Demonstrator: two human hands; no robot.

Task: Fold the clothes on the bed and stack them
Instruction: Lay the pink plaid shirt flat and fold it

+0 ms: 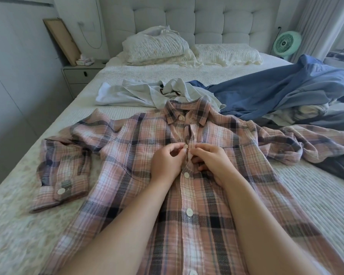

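Note:
A pink plaid shirt (131,155) lies face up on the bed (306,195), collar away from me, its sleeves spread to the left and right. My left hand (167,163) and my right hand (213,161) meet at the front placket, below the collar. Both pinch the placket fabric around a button at chest height. Lower buttons along the front look fastened. Behind the collar lies a crumpled white garment (139,92). A blue garment (286,92) is heaped at the right.
Pillows (157,48) lean on the padded headboard. A nightstand (79,74) stands at the left with a board propped on it. A green fan (286,43) stands at the back right. Dark grey clothing (338,167) lies at the right edge.

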